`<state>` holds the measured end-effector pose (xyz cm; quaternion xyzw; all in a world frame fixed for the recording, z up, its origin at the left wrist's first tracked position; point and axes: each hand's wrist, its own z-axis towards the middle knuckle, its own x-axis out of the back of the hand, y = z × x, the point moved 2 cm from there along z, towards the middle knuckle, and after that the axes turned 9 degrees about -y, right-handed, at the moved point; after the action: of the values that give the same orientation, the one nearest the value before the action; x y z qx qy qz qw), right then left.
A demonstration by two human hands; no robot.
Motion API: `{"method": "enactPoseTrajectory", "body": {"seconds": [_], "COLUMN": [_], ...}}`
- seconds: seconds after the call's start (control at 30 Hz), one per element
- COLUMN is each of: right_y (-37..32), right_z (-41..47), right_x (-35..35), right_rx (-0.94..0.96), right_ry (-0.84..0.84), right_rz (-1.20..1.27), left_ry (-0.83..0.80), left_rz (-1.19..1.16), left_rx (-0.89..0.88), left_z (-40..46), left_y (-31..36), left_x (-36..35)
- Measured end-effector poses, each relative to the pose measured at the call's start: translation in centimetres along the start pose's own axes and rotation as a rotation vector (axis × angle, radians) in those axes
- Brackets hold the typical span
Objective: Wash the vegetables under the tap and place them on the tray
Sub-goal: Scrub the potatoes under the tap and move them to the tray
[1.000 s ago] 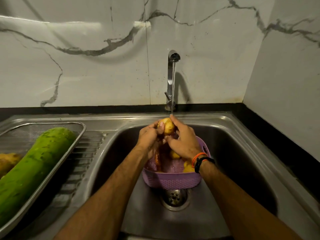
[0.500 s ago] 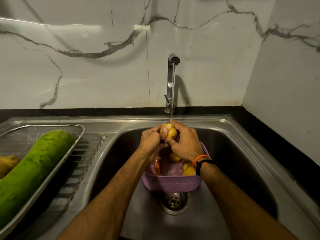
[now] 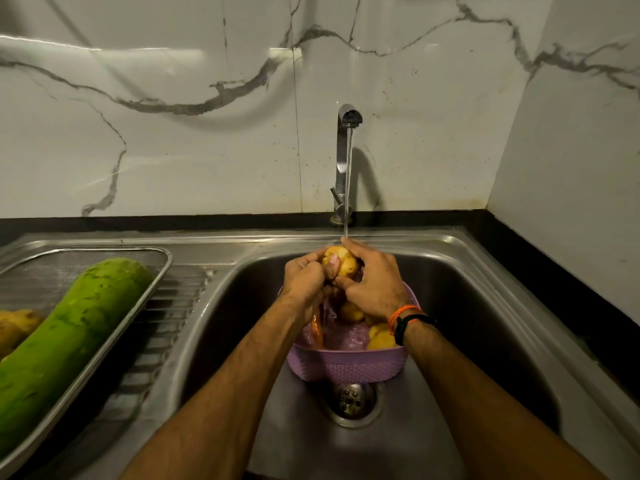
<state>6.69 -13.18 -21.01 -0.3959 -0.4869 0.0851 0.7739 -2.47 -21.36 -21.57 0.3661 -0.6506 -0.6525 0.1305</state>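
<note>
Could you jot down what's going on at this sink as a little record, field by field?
Being washed: potato, held by left hand and right hand
Water: running from tap
Waiting: more potatoes and a carrot in purple basket inside sink
Already on tray: green gourd, another potato

Yellow potato (image 3: 341, 263) under tap (image 3: 347, 140) stream; green gourd (image 3: 69, 341) lying in tray (image 3: 157, 282).
</note>
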Motion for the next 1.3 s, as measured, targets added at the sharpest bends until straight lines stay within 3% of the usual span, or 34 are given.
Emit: {"method": "enactPoseTrajectory", "body": {"seconds": [0.13,0.27,0.37,0.5,0.67,0.87,1.0,1.13,1.3], "right_y": [0.2,0.3,0.3,0.5,0.7,-0.2,-0.3,-0.8,-0.7], "right_z": [0.1,0.5,0.3,0.5,0.6,0.1,0.2,-0.1,-0.1], "right_x": [-0.3,0.2,-0.3,-0.6,0.3,0.1,-0.3,-0.4,0.2], "right_rx": [0.001,-0.015,0.001,0.0,-0.071,-0.048,-0.015,-0.01,-0.002], "right_ry": [0.087,-0.046,-0.007,0.072,0.013,-0.004,0.078,0.152,0.006], "right_rz": [0.033,-0.012,0.01,0.13,0.393,0.146,0.149,0.143,-0.009], "left_ry": [0.038,-0.041,0.035,0.065,-0.063,-0.056,-0.07,0.016,-0.005], "left_rz": [-0.049,0.007,-0.073,-0.151,-0.294,-0.327,-0.384,-0.395,-0.275], "left_rx": [0.007,0.029,0.025,0.032,0.068,0.079,0.06,0.059,0.033], "left_z": [0.1,-0.2,-0.2,0.0,-0.2,-0.1,-0.5,-0.3,-0.6], "left_y": [0.1,0.1,0.1,0.0,0.6,0.3,0.7,0.6,0.7], "left_x": [-0.1,-0.1,-0.1,-0.4,-0.2,-0.6,-0.7,-1.2,-0.9]}}
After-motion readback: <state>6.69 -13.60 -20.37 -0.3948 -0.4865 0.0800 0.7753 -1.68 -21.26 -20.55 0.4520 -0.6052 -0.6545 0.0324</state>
